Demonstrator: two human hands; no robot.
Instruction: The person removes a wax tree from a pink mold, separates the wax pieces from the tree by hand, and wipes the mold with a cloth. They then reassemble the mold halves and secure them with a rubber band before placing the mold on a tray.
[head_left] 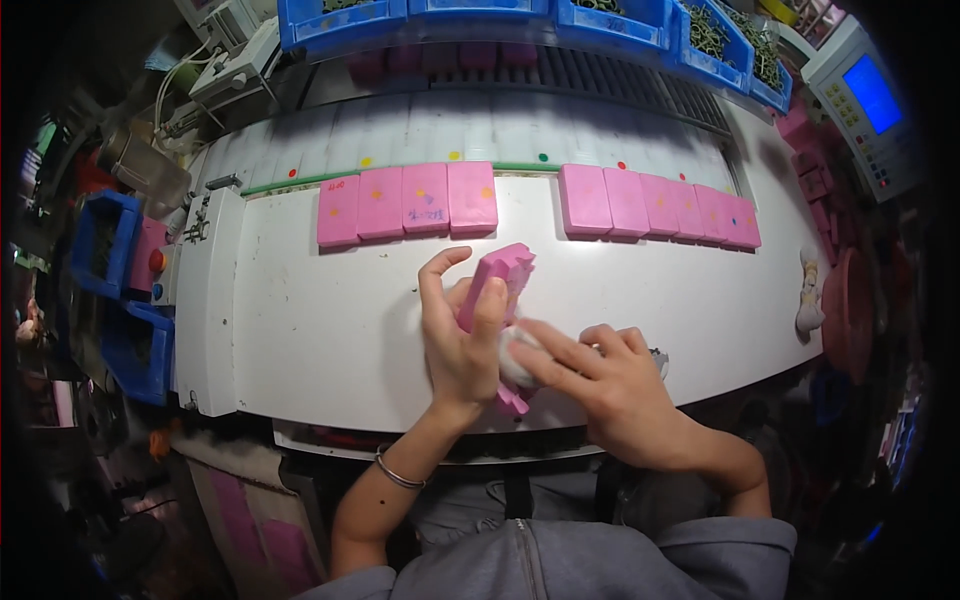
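Note:
My left hand (pixel 458 335) stands over the middle front of the white table, closed around a pink rubber mould (pixel 495 280). The mould is tilted up, with a jagged top end, and a pink piece sticks out below the hand. My right hand (pixel 615 395) presses its fingers on a white, soft-looking rounded bundle (pixel 520 358), against the mould's lower part. Both the bundle and the right fingertips are blurred. Something shiny (pixel 659 360), partly hidden, shows just beyond the right hand's knuckles.
Pink blocks stand in two rows, left (pixel 380 205) and right (pixel 640 203), along a green strip. Blue bins (pixel 610 22) with greenish pieces line the back. A device with a blue screen (pixel 870 95) is at far right; a white figure-like object (pixel 809 290) lies near the right edge.

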